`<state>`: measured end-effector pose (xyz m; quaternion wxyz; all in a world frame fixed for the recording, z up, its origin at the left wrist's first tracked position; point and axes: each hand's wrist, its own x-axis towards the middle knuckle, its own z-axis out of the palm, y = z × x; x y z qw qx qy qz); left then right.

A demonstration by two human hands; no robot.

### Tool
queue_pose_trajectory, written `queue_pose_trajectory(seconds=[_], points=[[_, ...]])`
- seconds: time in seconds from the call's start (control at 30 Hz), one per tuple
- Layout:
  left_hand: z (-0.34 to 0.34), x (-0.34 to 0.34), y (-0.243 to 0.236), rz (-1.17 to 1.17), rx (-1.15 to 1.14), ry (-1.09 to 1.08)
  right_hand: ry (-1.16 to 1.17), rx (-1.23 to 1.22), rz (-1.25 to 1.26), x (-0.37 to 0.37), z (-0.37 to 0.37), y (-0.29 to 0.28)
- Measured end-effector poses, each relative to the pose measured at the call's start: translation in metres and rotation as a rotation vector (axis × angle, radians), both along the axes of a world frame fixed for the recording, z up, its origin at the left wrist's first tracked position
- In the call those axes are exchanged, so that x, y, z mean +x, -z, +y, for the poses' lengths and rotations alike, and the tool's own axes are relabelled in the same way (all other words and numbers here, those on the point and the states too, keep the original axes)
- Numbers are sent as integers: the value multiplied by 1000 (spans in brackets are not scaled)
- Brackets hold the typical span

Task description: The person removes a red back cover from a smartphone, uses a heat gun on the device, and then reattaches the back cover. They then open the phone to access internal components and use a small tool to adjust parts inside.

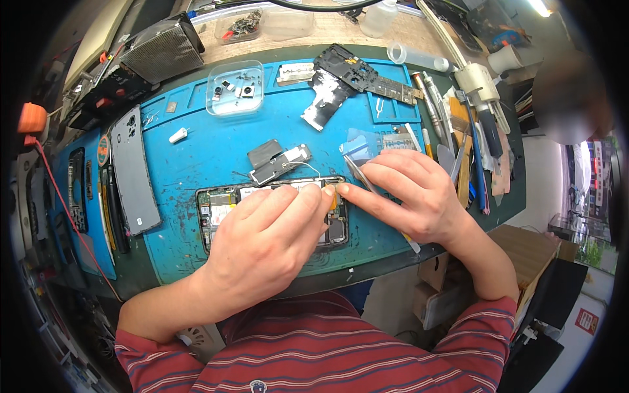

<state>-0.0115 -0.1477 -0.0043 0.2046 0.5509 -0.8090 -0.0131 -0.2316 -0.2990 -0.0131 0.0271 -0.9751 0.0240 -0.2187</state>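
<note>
An opened phone [339,229] lies crosswise on the blue work mat, its inner boards showing. My left hand [272,232] covers its middle, fingers pressed together near the upper right edge; whatever they pinch is hidden. At the phone's right end, my right hand [416,200] rests its stretched index fingertip beside the left fingertips. Slim metal tweezers [357,171] are tucked in that hand, slanting up and left, away from the phone. Just beyond the phone sits a loose black-and-silver phone module [282,165]; a thin white cable [313,168] curves from it towards my left fingers.
A clear dish of small camera parts [234,88] stands behind. A grey phone back panel [135,173] is at left, a black phone frame [347,72] at the back. Brushes and hand tools [481,154] crowd the right side. A blurred person [570,98] is at far right.
</note>
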Motion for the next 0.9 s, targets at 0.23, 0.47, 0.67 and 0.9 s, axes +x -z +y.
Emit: queue_pose_trajectory(seconds=[0.23,0.47,0.67,0.9], points=[[-1,3,4,64,39,19,-7,9,-3,-2,1,4],[1,0,15,-41,-139,6,-23,-103,18,-2,1,2],[5,0,7,-42,-79,17,35,-192,77,-9,10,-14],[20,5,0,150,-76,-48,431,-284,204,-13,32,-34]])
